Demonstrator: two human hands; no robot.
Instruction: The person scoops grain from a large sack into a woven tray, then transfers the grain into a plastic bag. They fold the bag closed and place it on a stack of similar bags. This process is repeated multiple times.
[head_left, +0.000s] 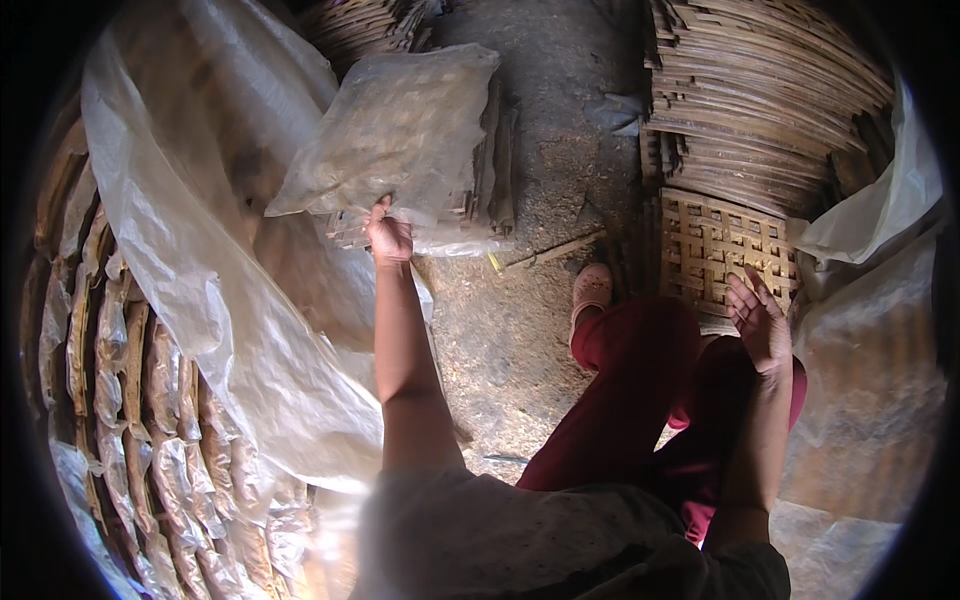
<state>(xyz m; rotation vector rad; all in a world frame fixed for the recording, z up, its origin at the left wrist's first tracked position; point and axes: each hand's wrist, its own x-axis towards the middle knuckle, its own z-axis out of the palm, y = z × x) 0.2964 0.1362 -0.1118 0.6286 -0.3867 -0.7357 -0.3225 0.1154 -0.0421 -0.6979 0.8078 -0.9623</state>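
My left hand (390, 234) pinches the near edge of a cloudy plastic sheet (405, 127), thumb on top. That sheet covers a stack of woven lattice trays (484, 202), whose layered edges show along the right side and under the front. Over on the right, my right hand (759, 322) is raised with its fingers apart and holds nothing. Just beyond it lies a woven bamboo lattice tray (724, 240) with open square gaps. Whether the fingers touch that tray, I cannot tell.
Tall piles of slatted trays (757, 112) stand at the right. Plastic-wrapped layers (157, 420) fill the left, partly under a large draped plastic sheet (225, 300). A thin wooden stick (555, 250) lies on the littered floor (495, 352) near my pink clog (592, 285).
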